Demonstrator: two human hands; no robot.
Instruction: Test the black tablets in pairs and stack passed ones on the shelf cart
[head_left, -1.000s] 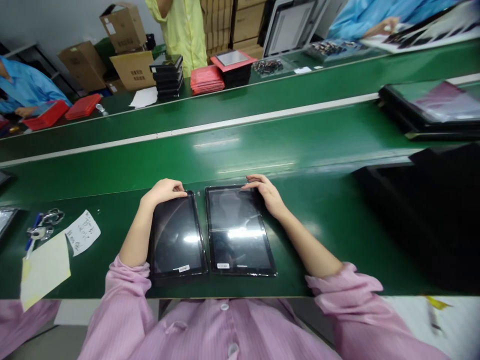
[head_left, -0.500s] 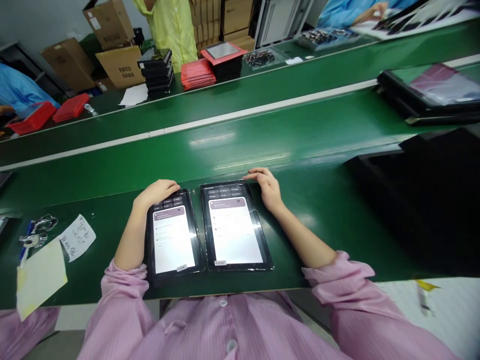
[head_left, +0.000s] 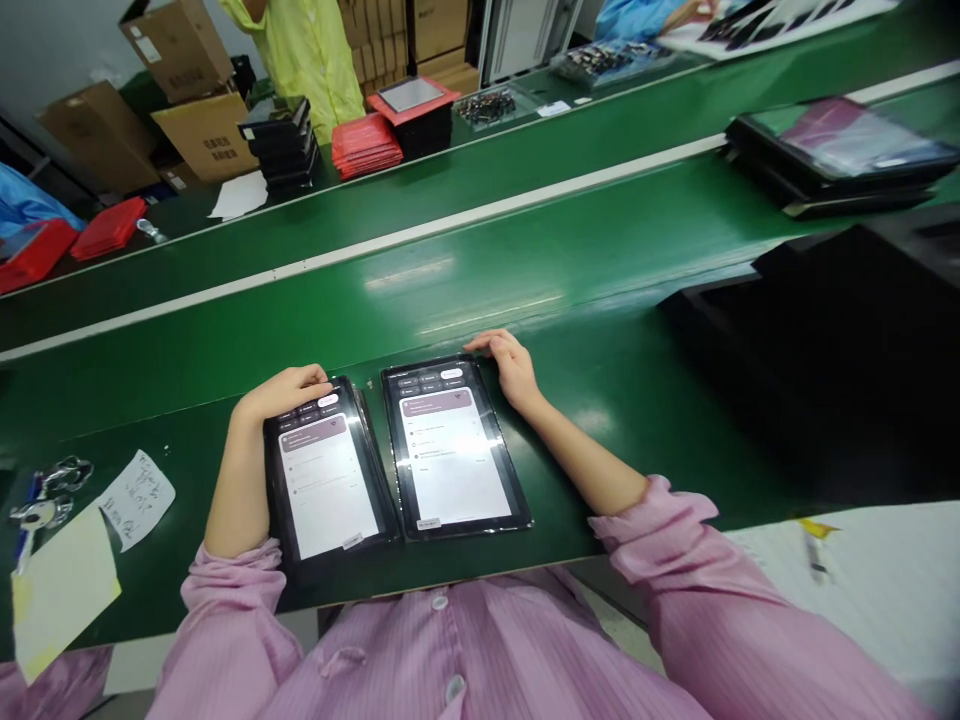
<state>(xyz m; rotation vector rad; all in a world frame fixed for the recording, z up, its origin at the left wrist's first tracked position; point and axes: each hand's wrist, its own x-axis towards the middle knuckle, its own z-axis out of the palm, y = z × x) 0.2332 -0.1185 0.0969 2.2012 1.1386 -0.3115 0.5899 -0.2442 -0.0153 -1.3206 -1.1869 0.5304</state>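
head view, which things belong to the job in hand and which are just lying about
Apparently in hand:
left tablet, left hand at its top
right tablet, right hand at its top corner

Lying about:
yellowish sheet
handwritten note
cardboard boxes

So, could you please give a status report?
Left hand over left tablet, hiding its top-left corner. Right hand at right tablet, top-right corner. Both tablets lit.

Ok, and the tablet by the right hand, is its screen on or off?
On: the tablet shows a bright white panel, with a mauve banner and rows of buttons above.
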